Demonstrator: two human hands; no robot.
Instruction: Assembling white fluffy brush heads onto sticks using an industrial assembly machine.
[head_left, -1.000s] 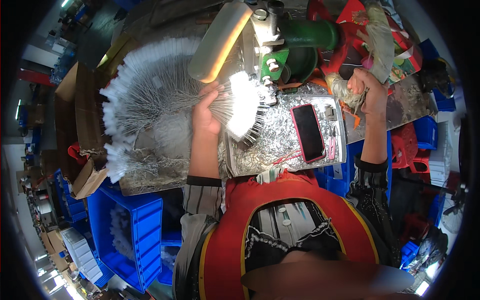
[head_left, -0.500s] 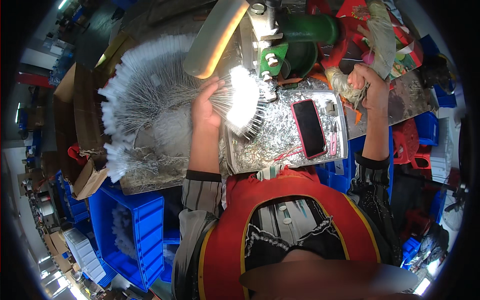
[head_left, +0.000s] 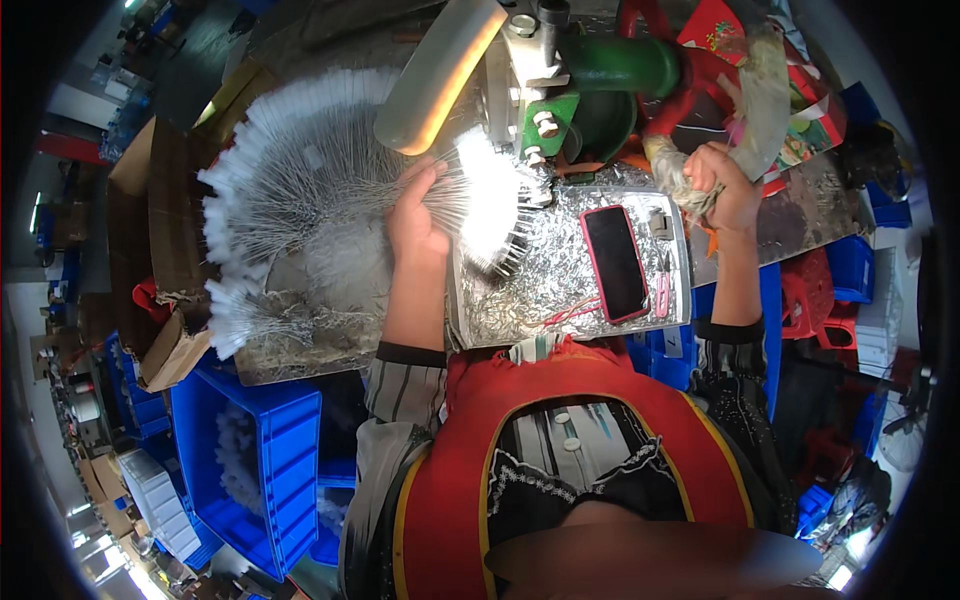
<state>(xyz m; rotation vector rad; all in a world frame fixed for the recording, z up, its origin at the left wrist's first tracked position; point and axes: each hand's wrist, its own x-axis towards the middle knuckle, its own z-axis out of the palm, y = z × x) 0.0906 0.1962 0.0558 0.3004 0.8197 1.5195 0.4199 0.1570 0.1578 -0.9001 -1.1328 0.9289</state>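
Observation:
My left hand [head_left: 418, 228] is closed around the thin wire stems of a bundle of small white-tipped brushes [head_left: 455, 198]. Their tips fan out to the right, washed out by bright lamp light, just in front of a green hand press [head_left: 620, 65]. My right hand [head_left: 728, 188] is wrapped round the cloth- and tape-bound handle [head_left: 668, 162] of the press's red wheel. Left of my left hand lies a large fanned pile of similar wire brushes [head_left: 290, 160], with a smaller cluster [head_left: 240, 318] nearer me.
A lamp [head_left: 440, 80] hangs over the bundle. On a foil-lined tray [head_left: 520, 300] lie a pink-cased phone [head_left: 615, 262] and pink thread snips [head_left: 662, 290]. An open cardboard box [head_left: 175, 210] flanks the pile; a blue bin [head_left: 290, 470] stands below the table's near edge.
My right hand and the wrapped handle have moved slightly toward me and to the left. My left hand still grips the brush bundle in nearly the same place.

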